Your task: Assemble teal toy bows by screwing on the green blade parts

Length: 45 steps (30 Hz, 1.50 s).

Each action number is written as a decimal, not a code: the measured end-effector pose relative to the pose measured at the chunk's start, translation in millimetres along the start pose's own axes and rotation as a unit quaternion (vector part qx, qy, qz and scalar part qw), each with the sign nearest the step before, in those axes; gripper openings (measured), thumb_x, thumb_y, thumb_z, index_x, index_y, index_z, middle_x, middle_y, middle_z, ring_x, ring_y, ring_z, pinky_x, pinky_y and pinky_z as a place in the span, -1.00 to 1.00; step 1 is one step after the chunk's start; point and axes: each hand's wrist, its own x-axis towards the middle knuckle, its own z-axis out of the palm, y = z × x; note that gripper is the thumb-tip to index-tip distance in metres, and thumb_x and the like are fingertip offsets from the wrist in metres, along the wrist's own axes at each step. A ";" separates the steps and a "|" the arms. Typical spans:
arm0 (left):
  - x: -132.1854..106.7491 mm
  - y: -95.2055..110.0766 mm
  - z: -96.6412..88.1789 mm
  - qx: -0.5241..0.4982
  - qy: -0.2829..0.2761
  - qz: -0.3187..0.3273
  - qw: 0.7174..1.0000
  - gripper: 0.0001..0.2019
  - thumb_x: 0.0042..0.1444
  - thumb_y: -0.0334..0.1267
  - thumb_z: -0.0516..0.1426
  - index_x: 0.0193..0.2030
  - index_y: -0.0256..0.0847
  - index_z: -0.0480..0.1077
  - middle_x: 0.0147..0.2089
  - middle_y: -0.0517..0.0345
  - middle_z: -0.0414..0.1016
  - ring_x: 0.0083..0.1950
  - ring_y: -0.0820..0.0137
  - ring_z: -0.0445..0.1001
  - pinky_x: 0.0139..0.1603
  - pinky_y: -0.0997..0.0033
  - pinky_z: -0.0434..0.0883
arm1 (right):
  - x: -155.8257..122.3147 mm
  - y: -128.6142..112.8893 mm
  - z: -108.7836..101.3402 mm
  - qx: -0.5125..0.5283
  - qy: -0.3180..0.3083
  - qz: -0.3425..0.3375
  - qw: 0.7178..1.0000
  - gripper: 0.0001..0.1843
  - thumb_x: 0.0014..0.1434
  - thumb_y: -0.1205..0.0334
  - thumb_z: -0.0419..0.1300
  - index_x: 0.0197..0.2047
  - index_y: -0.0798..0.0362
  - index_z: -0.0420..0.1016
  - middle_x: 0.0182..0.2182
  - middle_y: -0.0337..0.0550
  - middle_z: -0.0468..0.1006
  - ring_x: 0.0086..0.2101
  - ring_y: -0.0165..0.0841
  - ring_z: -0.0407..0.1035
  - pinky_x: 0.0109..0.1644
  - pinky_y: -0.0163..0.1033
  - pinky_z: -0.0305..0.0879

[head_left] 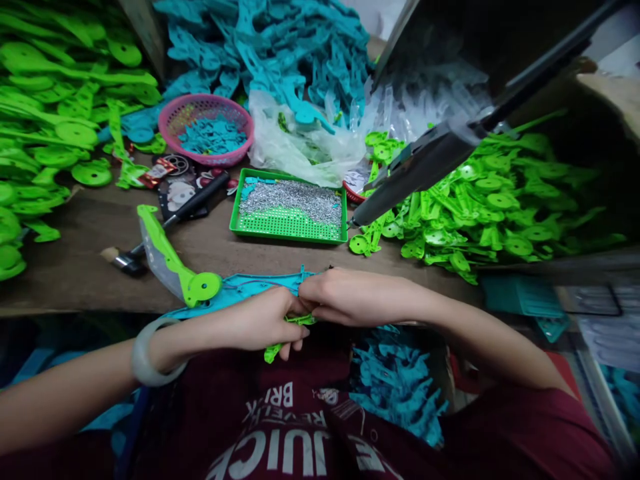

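My left hand (273,320) is closed around a small bright green plastic part (273,353), its end poking out below my fingers. My right hand (345,293) meets it from the right, fingers bent down and pressed together; what lies in them is hidden. Behind both hands, a long blue plastic shell (250,285) with a thin wire along it lies at the table's front edge. A green arm-shaped part with a round disc (203,288) and a clear strip rests on the shell's left end.
A green tray of small metal pieces (287,230) sits beyond my hands, with a pink basket (173,137) of blue bits behind. A hammer (183,213) lies left. A power screwdriver (420,167) slants in from the right. Green parts (485,200) and blue parts (260,47) are heaped around.
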 end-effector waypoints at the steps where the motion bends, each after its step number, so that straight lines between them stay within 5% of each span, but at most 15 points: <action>1: 0.4 -1.3 0.8 -0.003 -0.003 -0.003 1.000 -0.83 0.11 -0.28 0.11 -0.47 -0.16 0.46 -0.59 0.26 0.51 -0.53 0.39 0.51 -0.47 0.49 0.35 | 0.4 -0.9 0.0 0.003 -0.004 -0.009 1.000 -0.88 0.33 0.36 0.11 -0.16 0.15 0.48 -0.34 -0.13 0.54 -0.37 -0.40 0.32 -0.30 -0.30 0.10; 6: 6.8 -9.3 2.1 -0.013 -0.005 0.007 1.000 -0.91 0.07 -0.23 0.19 -0.35 -0.14 0.52 -0.60 0.29 0.53 -0.57 0.38 0.48 -0.55 0.50 0.32 | 1.2 -9.2 6.4 -0.061 -0.002 -0.006 0.998 -0.88 0.33 0.35 0.14 -0.13 0.16 0.50 -0.36 -0.11 0.60 -0.48 -0.42 0.31 -0.44 -0.27 -0.03; 13: 13.5 -16.5 1.3 0.015 0.012 0.029 0.999 -0.68 0.14 -0.13 0.11 -0.61 -0.13 0.40 -0.65 0.22 0.48 -0.60 0.38 0.46 -0.50 0.47 0.36 | 8.2 -15.0 23.0 -0.102 0.017 0.025 0.994 -0.87 0.39 0.33 0.11 -0.13 0.18 0.47 -0.34 -0.07 0.63 -0.47 -0.39 0.39 -0.44 -0.23 0.02; 20: 26.8 -26.8 4.8 0.015 0.056 0.078 0.995 -0.76 0.14 -0.16 0.09 -0.46 -0.15 0.50 -0.43 0.16 0.63 -0.37 0.31 0.60 -0.30 0.43 0.41 | 8.4 -10.8 23.3 -0.130 0.008 0.045 0.990 -0.85 0.38 0.31 0.12 -0.13 0.22 0.47 -0.34 -0.04 0.59 -0.44 -0.36 0.41 -0.42 -0.22 0.03; 32: 26.3 -13.3 17.9 0.001 0.088 0.015 0.996 -0.64 0.20 -0.02 0.08 -0.53 -0.17 0.43 -0.56 0.19 0.52 -0.48 0.37 0.52 -0.38 0.44 0.36 | -8.6 -3.8 34.0 -0.060 0.069 0.021 0.996 -0.90 0.34 0.46 0.11 -0.15 0.21 0.46 -0.34 -0.09 0.55 -0.42 -0.40 0.33 -0.36 -0.25 0.07; 38: 35.6 -10.2 13.6 -0.019 -0.002 0.010 1.000 -0.67 0.14 -0.03 0.13 -0.55 -0.17 0.36 -0.56 0.19 0.47 -0.48 0.36 0.45 -0.38 0.41 0.35 | -7.3 2.5 46.0 -0.023 0.060 0.027 0.998 -0.87 0.33 0.49 0.10 -0.16 0.25 0.48 -0.32 -0.05 0.55 -0.39 -0.39 0.32 -0.32 -0.25 0.14; 41: 34.9 -10.9 14.7 -0.041 0.000 0.029 0.999 -0.62 0.18 0.05 0.12 -0.52 -0.17 0.36 -0.54 0.17 0.48 -0.47 0.36 0.45 -0.36 0.40 0.36 | -16.9 3.9 50.6 0.021 0.120 0.034 0.992 -0.86 0.35 0.42 0.08 -0.11 0.21 0.46 -0.22 -0.01 0.52 -0.30 -0.37 0.37 -0.25 -0.26 0.26; 45: 33.1 -15.7 20.5 -0.146 0.068 0.039 0.986 -0.60 0.23 0.07 0.10 -0.48 -0.19 0.36 -0.53 0.19 0.46 -0.47 0.42 0.43 -0.35 0.44 0.35 | -41.3 6.6 56.4 0.043 0.329 0.145 0.932 -0.68 0.32 0.30 0.14 0.14 0.12 0.37 0.02 0.08 0.43 -0.25 -0.35 0.38 -0.22 -0.23 0.31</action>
